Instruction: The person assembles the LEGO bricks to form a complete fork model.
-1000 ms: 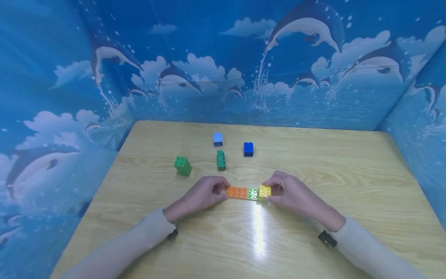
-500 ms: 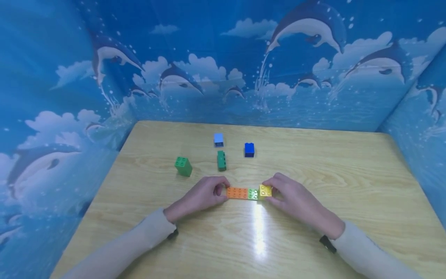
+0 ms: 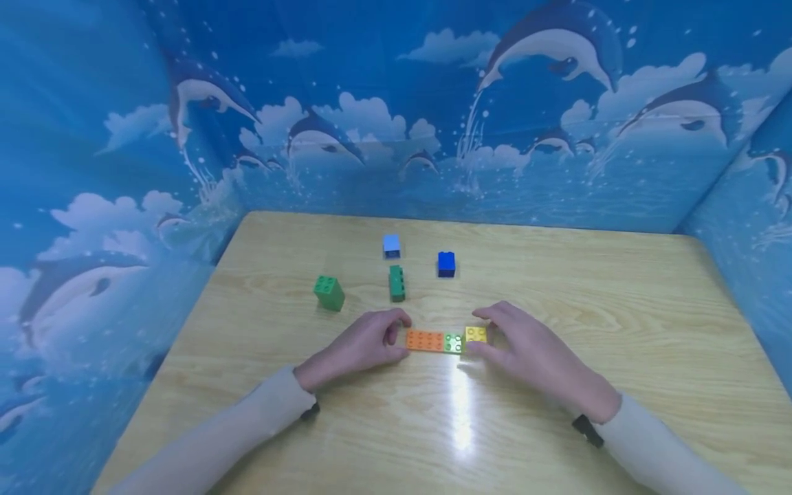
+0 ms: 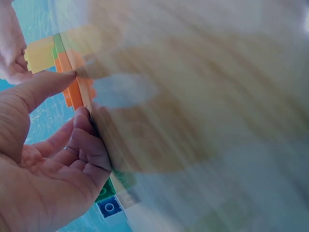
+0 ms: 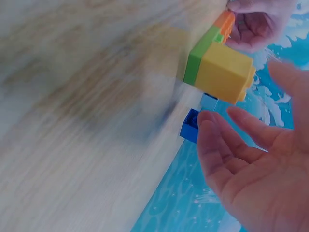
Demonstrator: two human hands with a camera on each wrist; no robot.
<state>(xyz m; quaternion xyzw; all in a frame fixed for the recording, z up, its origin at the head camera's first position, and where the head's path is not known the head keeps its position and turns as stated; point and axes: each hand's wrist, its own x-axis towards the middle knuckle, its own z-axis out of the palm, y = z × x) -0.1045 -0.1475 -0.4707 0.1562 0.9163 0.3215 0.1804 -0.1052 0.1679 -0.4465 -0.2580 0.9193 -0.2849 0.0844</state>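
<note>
Because the yellow brick (image 3: 476,333) seems seated, our right hand (image 3: 526,347) spreads; whether our left hand (image 3: 370,339) pinches, we can't tell.

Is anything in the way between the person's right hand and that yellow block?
Nothing visible is. The right wrist view shows open space between the right hand and the yellow block, which sits on a green piece. The dark blue block lies farther back, not between them.
</note>
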